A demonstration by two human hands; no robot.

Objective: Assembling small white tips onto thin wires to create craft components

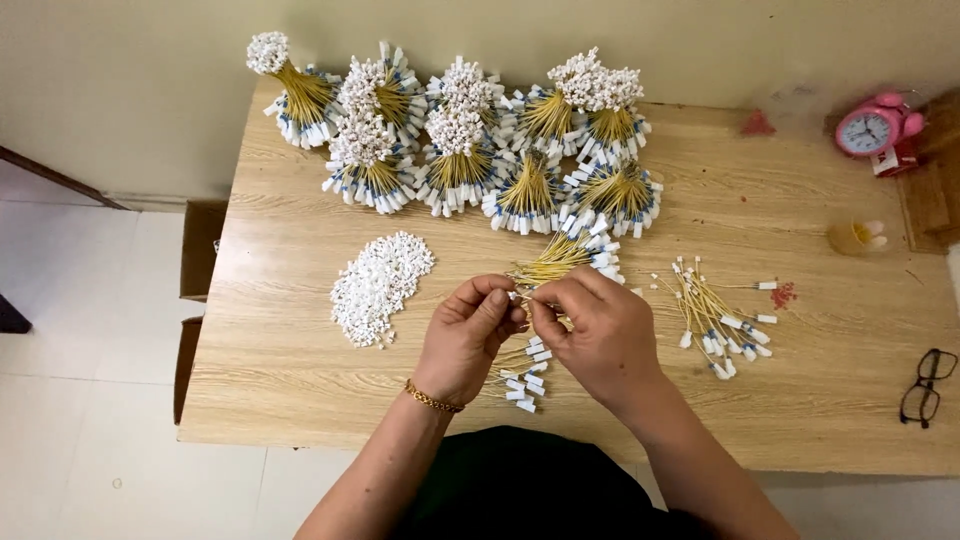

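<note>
Wooden tabletop (300, 380) carries the work: both hands meet over its middle, fingertips pinched shut on one thin yellow wire (522, 297) between them. Left hand (465, 340) and right hand (600, 335) are equally close to it. Beneath them a loose yellow wire bunch (560, 255) runs away and rightward; white caps (380, 285) lie just left of the left hand

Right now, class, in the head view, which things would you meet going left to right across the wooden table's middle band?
Heap of small white plastic connectors → left hand → right hand → loose spread of yellow wires with white ends → black-framed glasses.
</note>
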